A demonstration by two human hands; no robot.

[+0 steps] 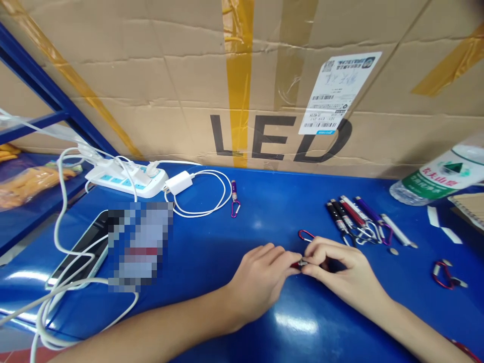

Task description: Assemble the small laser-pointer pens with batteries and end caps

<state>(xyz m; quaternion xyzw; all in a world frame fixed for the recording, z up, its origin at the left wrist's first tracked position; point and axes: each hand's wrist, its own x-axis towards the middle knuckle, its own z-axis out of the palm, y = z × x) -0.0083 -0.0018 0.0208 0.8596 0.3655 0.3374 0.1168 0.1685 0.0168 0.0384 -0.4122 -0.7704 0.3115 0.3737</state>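
Note:
My left hand point(260, 282) is closed around a small dark-red metal tube, which looks like a keychain flashlight point(297, 264); most of it is hidden by the fingers. At its end, my right hand point(338, 262) pinches a tiny silvery piece point(303, 262) between thumb and fingertips. Whether that piece is attached to the tube, I cannot tell. Just behind the right fingers lies a red carabiner clip point(305, 234). Beyond that hand is a cluster of several keychain flashlights point(353, 214) in black, red, silver and purple. Beside them rests a small round metal disc point(394, 251).
A purple keychain flashlight point(234, 191) lies near a white charger point(179, 182) and cable. Left are a power strip point(151, 189), a phone point(85, 247) and loose white cords. A red carabiner with metal parts point(441, 275), a water bottle point(434, 174) and a large carton point(181, 91) surround the blue table.

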